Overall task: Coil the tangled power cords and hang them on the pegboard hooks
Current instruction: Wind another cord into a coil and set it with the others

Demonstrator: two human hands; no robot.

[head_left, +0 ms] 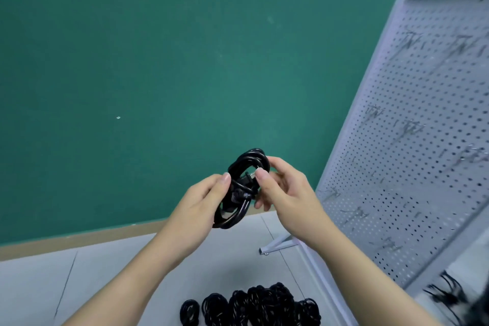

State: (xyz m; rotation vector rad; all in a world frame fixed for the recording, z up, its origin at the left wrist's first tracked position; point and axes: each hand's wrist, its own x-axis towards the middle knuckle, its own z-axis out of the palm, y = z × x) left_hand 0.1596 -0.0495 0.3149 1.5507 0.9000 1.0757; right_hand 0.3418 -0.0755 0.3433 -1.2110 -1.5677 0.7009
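Both hands raised, L hand [203,202] & R hand [284,194] pinching coiled cord [244,188].

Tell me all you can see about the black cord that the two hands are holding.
The cord is black and glossy, like rubber or plastic, wound into a small oval coil of several loops. A plug lies across its middle. The coil is tilted and held in the air before a green wall. The left hand grips its left side, thumb on top; the right hand pinches its upper right part. Nothing else touches it.
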